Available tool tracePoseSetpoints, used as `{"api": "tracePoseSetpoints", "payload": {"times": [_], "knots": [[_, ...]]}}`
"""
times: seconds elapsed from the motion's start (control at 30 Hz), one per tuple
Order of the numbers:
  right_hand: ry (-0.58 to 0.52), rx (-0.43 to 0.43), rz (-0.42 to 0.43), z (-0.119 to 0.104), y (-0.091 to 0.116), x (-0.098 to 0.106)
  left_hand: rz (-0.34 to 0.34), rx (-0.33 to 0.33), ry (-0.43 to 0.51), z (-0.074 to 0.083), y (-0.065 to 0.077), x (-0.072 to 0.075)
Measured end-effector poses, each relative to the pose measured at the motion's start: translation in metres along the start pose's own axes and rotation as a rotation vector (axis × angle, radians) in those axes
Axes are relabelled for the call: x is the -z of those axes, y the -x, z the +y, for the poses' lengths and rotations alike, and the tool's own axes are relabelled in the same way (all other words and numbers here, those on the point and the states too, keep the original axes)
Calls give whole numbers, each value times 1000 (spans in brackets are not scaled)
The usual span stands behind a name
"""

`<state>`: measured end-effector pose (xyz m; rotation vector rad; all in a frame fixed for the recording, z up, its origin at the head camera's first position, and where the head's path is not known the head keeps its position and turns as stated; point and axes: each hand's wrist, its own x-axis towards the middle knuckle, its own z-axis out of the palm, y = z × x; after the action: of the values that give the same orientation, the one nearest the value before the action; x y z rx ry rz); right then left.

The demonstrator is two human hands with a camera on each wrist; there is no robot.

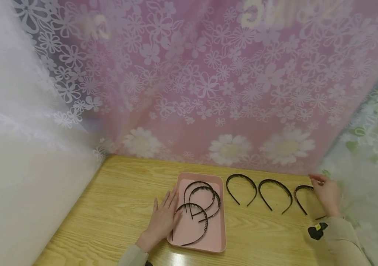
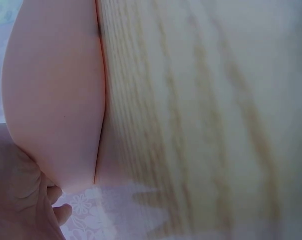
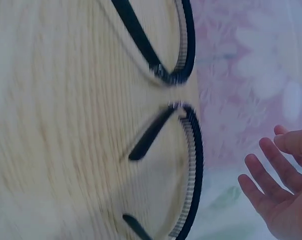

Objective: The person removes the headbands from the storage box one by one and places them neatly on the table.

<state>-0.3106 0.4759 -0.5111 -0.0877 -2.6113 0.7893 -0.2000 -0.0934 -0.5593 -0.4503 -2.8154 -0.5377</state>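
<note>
My left hand (image 1: 162,218) lies with its fingers straight along the left rim of a pink tray (image 1: 216,236). In the left wrist view, that hand (image 2: 20,195) is against the tray's outer wall (image 2: 55,90). Several black toothed headbands overlap inside the tray, the front headband (image 1: 206,221) nearest my left thumb. At the far right, my right hand (image 1: 327,195) hovers over a headband (image 1: 300,189) on the table and hides part of it. The right wrist view shows this hand (image 3: 286,195) with loosely spread fingers and nothing held, beside the headband (image 3: 197,165).
Two more headbands, a left one (image 1: 241,175) and a middle one (image 1: 275,181), lie in a row between the tray and my right hand. Flowered cloth (image 1: 189,111) hangs behind the wooden table (image 1: 126,184), with more cloth on both sides.
</note>
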Motion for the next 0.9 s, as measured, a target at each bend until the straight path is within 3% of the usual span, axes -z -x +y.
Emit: {"api": "tracePoseSetpoints", "payload": {"times": [0.23, 0.53, 0.73, 0.9], "knots": [[-33, 36, -19, -27, 11, -9, 47, -27, 21, 1, 1, 0], [-69, 50, -76, -67, 26, -25, -28, 15, 3, 1, -1, 2], [-101, 135, -63, -87, 32, -37, -31, 19, -4, -1, -1, 0], [-139, 140, -85, -109, 37, -45, -23, 16, -6, -2, -1, -3]]}}
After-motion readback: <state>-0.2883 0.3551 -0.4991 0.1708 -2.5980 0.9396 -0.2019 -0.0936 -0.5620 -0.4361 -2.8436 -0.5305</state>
